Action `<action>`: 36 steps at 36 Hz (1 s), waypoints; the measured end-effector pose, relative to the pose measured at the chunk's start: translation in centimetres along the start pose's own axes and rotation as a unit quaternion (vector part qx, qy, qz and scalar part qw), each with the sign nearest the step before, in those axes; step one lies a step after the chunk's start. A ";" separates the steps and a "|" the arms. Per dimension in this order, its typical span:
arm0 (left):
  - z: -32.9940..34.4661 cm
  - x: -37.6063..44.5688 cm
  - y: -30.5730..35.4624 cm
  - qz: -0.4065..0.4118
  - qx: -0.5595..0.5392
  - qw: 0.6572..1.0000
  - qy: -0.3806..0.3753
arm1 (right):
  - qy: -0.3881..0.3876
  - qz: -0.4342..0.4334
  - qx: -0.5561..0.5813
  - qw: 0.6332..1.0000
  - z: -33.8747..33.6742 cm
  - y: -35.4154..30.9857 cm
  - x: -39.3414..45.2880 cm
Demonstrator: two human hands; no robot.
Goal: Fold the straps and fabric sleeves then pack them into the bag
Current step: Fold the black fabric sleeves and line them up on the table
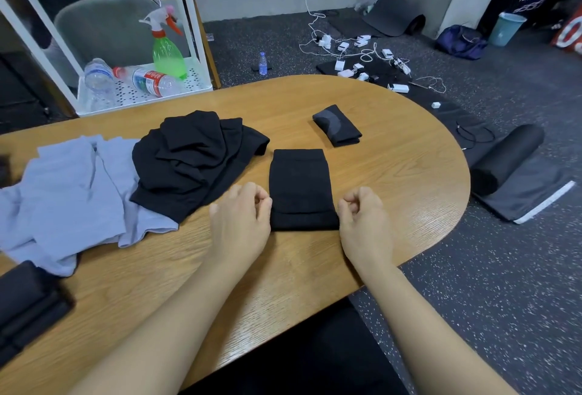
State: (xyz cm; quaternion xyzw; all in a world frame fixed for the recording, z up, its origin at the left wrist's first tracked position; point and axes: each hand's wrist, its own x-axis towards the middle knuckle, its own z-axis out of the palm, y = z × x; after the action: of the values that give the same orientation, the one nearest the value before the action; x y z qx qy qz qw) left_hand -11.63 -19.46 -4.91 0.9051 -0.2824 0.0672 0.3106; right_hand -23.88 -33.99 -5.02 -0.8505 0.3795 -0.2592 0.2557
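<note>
Ok so closest to me, at the near left edge of the light wooden oval table (283, 268), there's a stack of dark folded fabric pieces (28, 297), partly cut off by the frame. Both bare forearms come in from the bottom.

My left hand (241, 221) and right hand (365, 224) sit on either side of a flat black fabric sleeve (299, 187), right at its near end. That near end is folded over into a short flap. Both hands are curled in narrow, fingers pinched toward the thumbs, touching the sleeve's near corners. Honestly I can't tell if they've actually got fabric gripped or are just resting against the edges.

Left of that, a crumpled pale lavender cloth (72, 193) is spread out, with a rumpled black garment pile (192, 155) lying partly on top of its right side. The pile's right edge is just beside the sleeve's far left corner.

Further out, a small folded black sleeve bundle with a grey pattern (337, 125) sits apart on the table, right of centre.

Beyond the table at far left, a white metal shelf cart (141, 86) holds a green spray bottle with a white trigger (165, 48) standing upright and two clear plastic water bottles (132, 80) lying down. On the speckled dark floor (472, 284) to the right there's a rolled black mat (507, 158), and further back a tangle of white chargers and cables (362, 58).
</note>
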 end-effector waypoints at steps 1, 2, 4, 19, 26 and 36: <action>-0.2 -0.3 0.3 0.017 -0.004 1.000 0.017 | 0.011 -0.056 -0.024 0.998 -0.1 -0.1 -0.2; -0.4 -0.7 0.8 0.034 -0.015 0.999 0.023 | 0.013 -0.122 -0.056 0.991 -0.1 -0.3 -0.5; -0.7 -1.6 2.3 0.070 -0.053 0.996 -0.006 | -0.005 -0.262 -0.116 0.958 0.3 -0.7 -1.0; 0.2 -4.4 2.3 0.132 0.202 0.938 -0.250 | -0.163 -0.287 -0.263 0.907 1.0 2.9 -2.0; 0.4 -3.0 1.2 0.152 0.235 0.953 -0.117 | -0.128 -0.288 -0.218 0.924 0.1 1.8 -3.7; 1.0 -0.4 -0.2 0.150 0.226 0.960 -0.067 | -0.130 -0.314 -0.200 0.919 1.2 -0.4 -4.9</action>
State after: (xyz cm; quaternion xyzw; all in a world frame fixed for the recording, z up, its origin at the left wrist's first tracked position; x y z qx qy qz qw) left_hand -11.92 -19.75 -5.90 0.9014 -0.4124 0.1149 0.0643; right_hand -25.78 -29.67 -6.86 -0.9856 0.1000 -0.1323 0.0326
